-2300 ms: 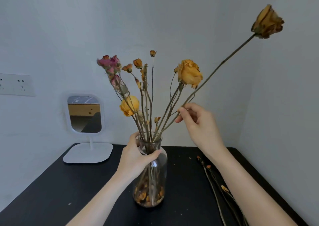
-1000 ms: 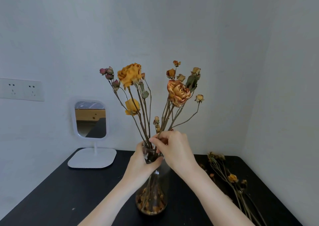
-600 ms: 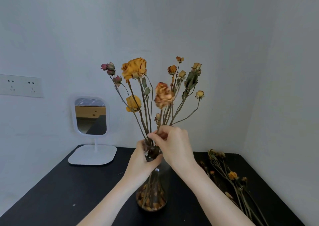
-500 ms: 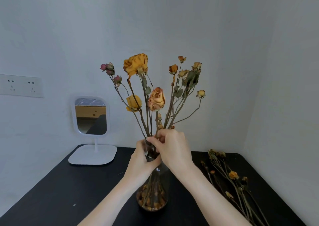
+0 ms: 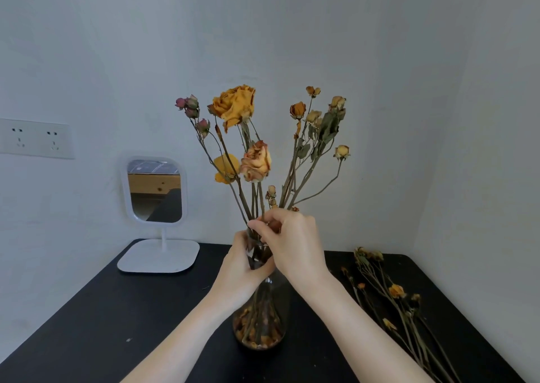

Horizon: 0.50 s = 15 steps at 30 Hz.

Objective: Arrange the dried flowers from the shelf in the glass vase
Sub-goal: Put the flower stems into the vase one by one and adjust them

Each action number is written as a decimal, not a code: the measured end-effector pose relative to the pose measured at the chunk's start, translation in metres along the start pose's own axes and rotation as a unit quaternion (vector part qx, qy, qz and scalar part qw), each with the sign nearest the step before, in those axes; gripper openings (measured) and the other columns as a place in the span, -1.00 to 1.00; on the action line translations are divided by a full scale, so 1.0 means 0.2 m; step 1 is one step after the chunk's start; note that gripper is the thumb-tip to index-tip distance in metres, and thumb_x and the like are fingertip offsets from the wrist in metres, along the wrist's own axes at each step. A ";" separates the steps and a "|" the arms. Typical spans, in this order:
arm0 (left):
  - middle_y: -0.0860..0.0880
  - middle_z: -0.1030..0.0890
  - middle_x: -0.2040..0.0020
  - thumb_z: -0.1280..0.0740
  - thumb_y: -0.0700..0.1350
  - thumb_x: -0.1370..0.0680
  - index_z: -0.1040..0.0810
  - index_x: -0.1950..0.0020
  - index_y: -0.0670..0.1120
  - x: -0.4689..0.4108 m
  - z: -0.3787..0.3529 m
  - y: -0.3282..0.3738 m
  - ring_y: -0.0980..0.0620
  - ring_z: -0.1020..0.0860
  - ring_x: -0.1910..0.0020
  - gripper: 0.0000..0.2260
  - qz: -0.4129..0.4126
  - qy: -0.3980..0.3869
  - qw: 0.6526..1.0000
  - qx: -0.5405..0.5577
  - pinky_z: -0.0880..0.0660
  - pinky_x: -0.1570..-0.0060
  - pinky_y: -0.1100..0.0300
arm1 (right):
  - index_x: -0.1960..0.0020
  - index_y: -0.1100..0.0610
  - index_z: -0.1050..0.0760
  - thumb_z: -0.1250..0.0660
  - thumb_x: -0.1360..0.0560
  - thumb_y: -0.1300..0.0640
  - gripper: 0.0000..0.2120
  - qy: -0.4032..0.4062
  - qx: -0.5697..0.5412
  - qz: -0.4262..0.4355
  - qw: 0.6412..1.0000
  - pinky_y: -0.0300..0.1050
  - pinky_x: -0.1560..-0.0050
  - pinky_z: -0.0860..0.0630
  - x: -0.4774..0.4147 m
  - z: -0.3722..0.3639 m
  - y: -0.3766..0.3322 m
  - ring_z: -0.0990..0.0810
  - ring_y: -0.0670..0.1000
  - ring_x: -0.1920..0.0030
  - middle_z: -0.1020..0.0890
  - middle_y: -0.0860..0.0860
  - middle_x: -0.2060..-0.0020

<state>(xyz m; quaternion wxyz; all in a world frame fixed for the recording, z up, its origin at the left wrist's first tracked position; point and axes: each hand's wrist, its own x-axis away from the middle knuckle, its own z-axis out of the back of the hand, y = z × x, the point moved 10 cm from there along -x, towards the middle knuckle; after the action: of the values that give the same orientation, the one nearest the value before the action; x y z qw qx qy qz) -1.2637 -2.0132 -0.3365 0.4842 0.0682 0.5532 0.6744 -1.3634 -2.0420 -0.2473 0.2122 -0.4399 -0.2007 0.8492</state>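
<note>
Gripping the glass vase (image 5: 260,324) neck, left hand (image 5: 239,271); right hand (image 5: 295,245) pinching stems (image 5: 254,198).

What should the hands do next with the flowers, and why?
Probably let the right hand release the stem it pinches at the mouth of the glass vase and reach for the loose dried flowers on the table. The left hand grips the vase neck, so it should not tip.

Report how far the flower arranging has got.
Done: a bunch of dried flowers already stands in the glass vase. In hand: the left hand grips the vase neck while the right hand pinches stems at its mouth. Left: several loose stems lie on the black table to the right.
</note>
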 end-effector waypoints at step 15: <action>0.10 -0.34 -0.18 -0.43 -0.13 -0.41 -0.30 -0.27 0.09 0.34 0.05 0.10 0.30 -0.33 -0.21 -0.50 -0.085 0.170 0.980 -0.053 -0.30 -0.18 0.31 | 0.10 -0.12 -0.57 -0.38 -0.44 -0.04 -0.94 -0.013 0.027 -0.125 0.992 -0.50 0.31 -0.42 0.25 0.28 0.48 -0.57 -0.29 0.31 -0.59 -0.15 0.46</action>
<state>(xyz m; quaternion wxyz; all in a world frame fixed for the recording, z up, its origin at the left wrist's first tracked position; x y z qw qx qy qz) -1.3033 -1.9552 -0.3462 0.4415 -0.1201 0.5948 0.6609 -1.4544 -2.1047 -0.3009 0.3258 -0.3940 -0.2344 0.8269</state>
